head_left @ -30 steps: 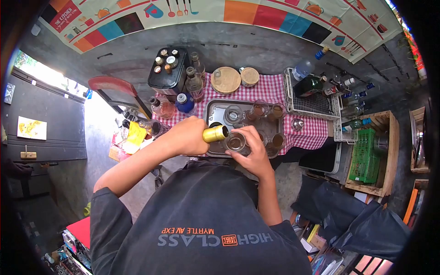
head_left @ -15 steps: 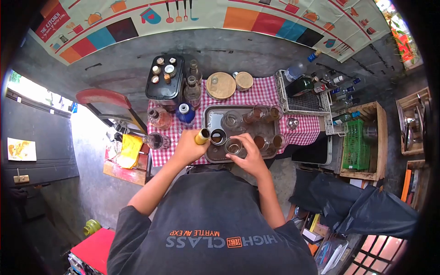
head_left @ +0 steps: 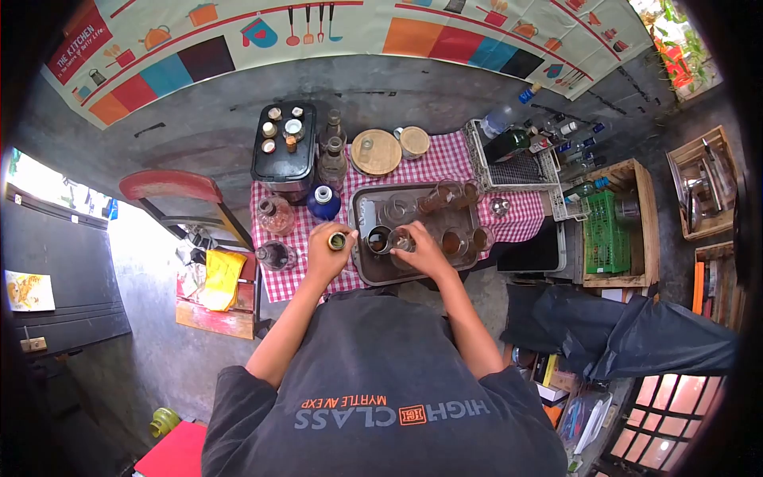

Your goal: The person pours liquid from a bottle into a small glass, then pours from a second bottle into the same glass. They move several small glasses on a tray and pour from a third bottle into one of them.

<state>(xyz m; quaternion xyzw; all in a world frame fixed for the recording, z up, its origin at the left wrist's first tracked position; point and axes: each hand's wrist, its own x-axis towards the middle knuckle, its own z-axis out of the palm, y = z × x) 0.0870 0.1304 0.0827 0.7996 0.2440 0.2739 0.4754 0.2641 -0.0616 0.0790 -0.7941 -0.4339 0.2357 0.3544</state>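
My left hand (head_left: 319,256) is closed around a gold-coloured jigger (head_left: 338,241), its mouth facing up, just left of the brown tray (head_left: 367,274). My right hand (head_left: 425,253) has its fingers round a clear drinking glass (head_left: 402,238) over the front of the tray. Between both hands a glass of dark liquid (head_left: 377,240) stands on the tray. Behind it is a clear glass (head_left: 400,209). Glasses with brown contents (head_left: 454,243) stand at the tray's right side, with several more toward the back right.
Left of the tray stand a blue bottle (head_left: 323,203), a pink-tinted bottle (head_left: 275,215) and a dark bottle (head_left: 275,255). A black container (head_left: 284,163) carries several caps. Round wooden lids (head_left: 376,152) lie behind. At right are a bottle rack (head_left: 520,181) and a green crate (head_left: 608,234).
The jigger has turned from tilted toward the dark glass to mouth-up, and moved left away from it. My right hand's glass has shifted slightly away from me. The view has shifted a little.
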